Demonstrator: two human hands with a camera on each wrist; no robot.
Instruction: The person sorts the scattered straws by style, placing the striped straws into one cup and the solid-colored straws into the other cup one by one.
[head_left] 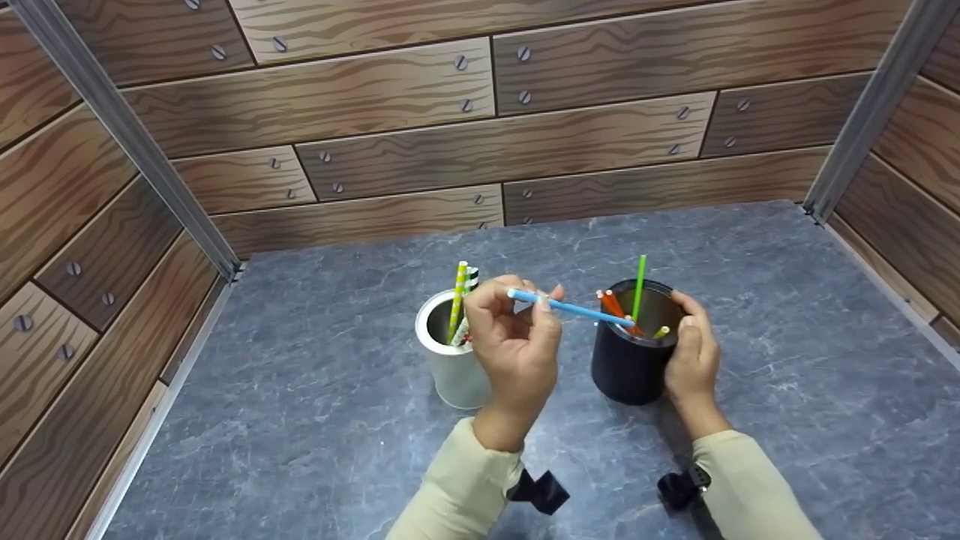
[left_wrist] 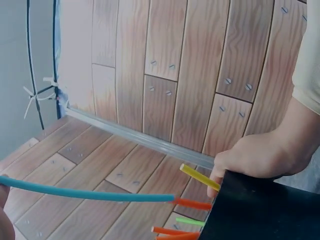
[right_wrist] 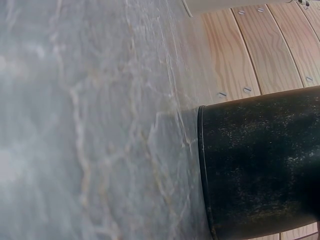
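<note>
My left hand (head_left: 517, 352) pinches a light blue straw (head_left: 577, 308) between thumb and fingers. The straw slants down to the right, its far end over the mouth of a black cup (head_left: 630, 371). In the left wrist view the blue straw (left_wrist: 90, 192) appears to meet an orange straw (left_wrist: 192, 203) at the cup's mouth. My right hand (head_left: 694, 356) grips the black cup on its right side, thumb near the rim. A green straw (head_left: 640, 289), orange straws (head_left: 614, 301) and a yellow one (head_left: 661, 332) stand in it.
Left of the black cup stands a white cup (head_left: 459, 379), partly hidden by my left hand. It holds a yellow-green patterned straw (head_left: 457, 300), a black-and-white striped straw (head_left: 472, 279) and others. Wood-patterned walls (head_left: 405, 172) enclose the grey marbled table (head_left: 300, 420).
</note>
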